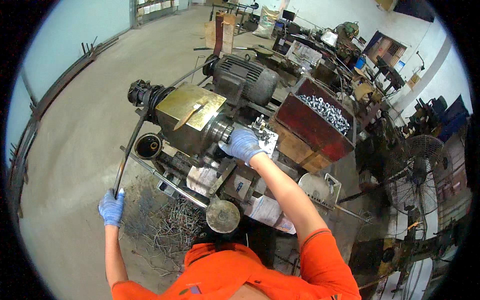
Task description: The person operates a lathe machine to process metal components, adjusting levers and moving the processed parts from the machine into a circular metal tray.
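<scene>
My left hand [111, 207], in a blue-and-white knit glove, is wrapped round the lower end of a long dark metal lever [129, 152]. The lever runs up to the rear of a small lathe-like machine [181, 111]. My right hand [242, 145], gloved alike, is at the front of the machine's round steel chuck [220, 129]. Its fingers are bent there, and whatever they hold is hidden by the hand. On the yellowish top plate [200, 100] lies a brush-like tool [189, 116] with a wooden handle. Beyond my right hand is a small tray [270, 142] of dark bits.
A dark red bin [312, 127] of shiny metal parts [325, 112] stands right of the chuck. Behind is a ribbed motor [245, 77]. Metal shavings [180, 225] litter the floor near a round stool-like disc [223, 216]. A metal bar [167, 181] crosses the front; a fan [417, 175] stands right.
</scene>
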`<state>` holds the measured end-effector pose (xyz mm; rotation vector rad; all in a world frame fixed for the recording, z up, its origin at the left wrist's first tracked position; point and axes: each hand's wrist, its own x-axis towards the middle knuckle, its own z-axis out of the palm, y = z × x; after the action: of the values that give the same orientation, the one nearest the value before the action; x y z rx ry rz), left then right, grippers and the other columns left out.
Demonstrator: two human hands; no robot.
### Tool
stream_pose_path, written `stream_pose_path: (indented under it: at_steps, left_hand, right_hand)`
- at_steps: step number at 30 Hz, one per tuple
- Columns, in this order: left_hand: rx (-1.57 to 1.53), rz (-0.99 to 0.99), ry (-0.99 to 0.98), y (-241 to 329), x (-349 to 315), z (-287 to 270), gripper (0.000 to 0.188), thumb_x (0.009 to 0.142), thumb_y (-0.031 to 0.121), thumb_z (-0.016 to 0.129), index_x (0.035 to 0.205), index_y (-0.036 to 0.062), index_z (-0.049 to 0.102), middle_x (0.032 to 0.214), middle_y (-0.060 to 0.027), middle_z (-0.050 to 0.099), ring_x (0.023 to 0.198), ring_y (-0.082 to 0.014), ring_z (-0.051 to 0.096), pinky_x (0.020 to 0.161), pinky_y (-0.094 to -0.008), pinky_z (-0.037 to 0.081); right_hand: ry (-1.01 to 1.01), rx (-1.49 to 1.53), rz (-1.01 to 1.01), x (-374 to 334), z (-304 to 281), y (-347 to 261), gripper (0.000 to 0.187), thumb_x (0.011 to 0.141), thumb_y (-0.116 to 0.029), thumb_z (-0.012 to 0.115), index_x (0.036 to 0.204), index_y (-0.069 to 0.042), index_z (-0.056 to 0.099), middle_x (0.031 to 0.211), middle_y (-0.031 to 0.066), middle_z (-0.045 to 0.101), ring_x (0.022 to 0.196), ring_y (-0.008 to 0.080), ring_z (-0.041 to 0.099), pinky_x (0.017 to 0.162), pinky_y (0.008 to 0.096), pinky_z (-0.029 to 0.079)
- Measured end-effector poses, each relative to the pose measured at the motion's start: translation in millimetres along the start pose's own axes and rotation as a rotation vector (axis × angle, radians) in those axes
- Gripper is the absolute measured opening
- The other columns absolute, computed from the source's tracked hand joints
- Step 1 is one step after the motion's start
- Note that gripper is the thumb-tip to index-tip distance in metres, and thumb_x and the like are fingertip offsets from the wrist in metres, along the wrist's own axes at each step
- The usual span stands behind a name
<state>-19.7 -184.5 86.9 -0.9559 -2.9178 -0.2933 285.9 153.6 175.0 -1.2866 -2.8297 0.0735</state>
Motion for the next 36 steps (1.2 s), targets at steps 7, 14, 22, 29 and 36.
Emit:
stream_pose_path:
  at_steps: [7, 14, 22, 29, 36]
  left_hand:
    - [-0.439, 0.397, 0.341, 88, 25, -47, 0.043, 0.083, 0.035, 0.06, 0.116, 0.0077, 0.055, 0.084, -0.0126, 0.064, 0.075, -0.0291, 0.062, 0.067, -0.039, 0.048]
    - [-0.518, 0.651, 0.53, 211, 55, -60, 0.056, 0.084, 0.045, 0.056, 0.128, 0.0116, 0.048, 0.077, -0.0117, 0.06, 0.058, -0.0273, 0.059, 0.054, -0.0394, 0.046]
    - [-0.492, 0.816, 0.466, 255, 78, -12, 0.039, 0.086, 0.034, 0.055, 0.117, 0.01, 0.057, 0.08, -0.0144, 0.063, 0.062, -0.0293, 0.061, 0.056, -0.0398, 0.048]
    - [-0.723, 1.038, 0.309, 293, -7, -27, 0.028, 0.088, 0.028, 0.052, 0.102, 0.0061, 0.063, 0.07, -0.0139, 0.062, 0.06, -0.029, 0.061, 0.054, -0.0394, 0.047]
    - [-0.51, 1.022, 0.116, 306, -23, 2, 0.023, 0.088, 0.026, 0.05, 0.097, 0.0102, 0.063, 0.066, -0.0123, 0.06, 0.061, -0.0297, 0.06, 0.054, -0.0407, 0.046]
  right_hand:
    - [0.402, 0.224, 0.077, -60, -96, 52, 0.031, 0.074, -0.037, 0.068, 0.076, -0.006, 0.071, 0.079, 0.0116, 0.067, 0.078, 0.0251, 0.065, 0.072, 0.0348, 0.05]
    - [0.951, -0.135, 0.142, -135, -128, 112, 0.035, 0.071, -0.033, 0.071, 0.096, -0.009, 0.066, 0.117, 0.0201, 0.054, 0.104, 0.0375, 0.052, 0.089, 0.0442, 0.042]
    - [0.635, 0.216, 0.338, -272, 0, 112, 0.024, 0.069, -0.024, 0.073, 0.084, -0.007, 0.067, 0.107, 0.0172, 0.059, 0.1, 0.0344, 0.055, 0.089, 0.0424, 0.042]
    - [0.642, 0.618, 0.698, -346, 48, 115, 0.021, 0.069, -0.016, 0.074, 0.084, -0.003, 0.068, 0.091, 0.015, 0.066, 0.09, 0.0305, 0.061, 0.085, 0.0373, 0.046]
    - [0.727, 0.418, 0.572, -349, 43, 119, 0.018, 0.069, -0.014, 0.074, 0.081, -0.001, 0.069, 0.089, 0.0147, 0.066, 0.086, 0.0274, 0.063, 0.081, 0.035, 0.047]
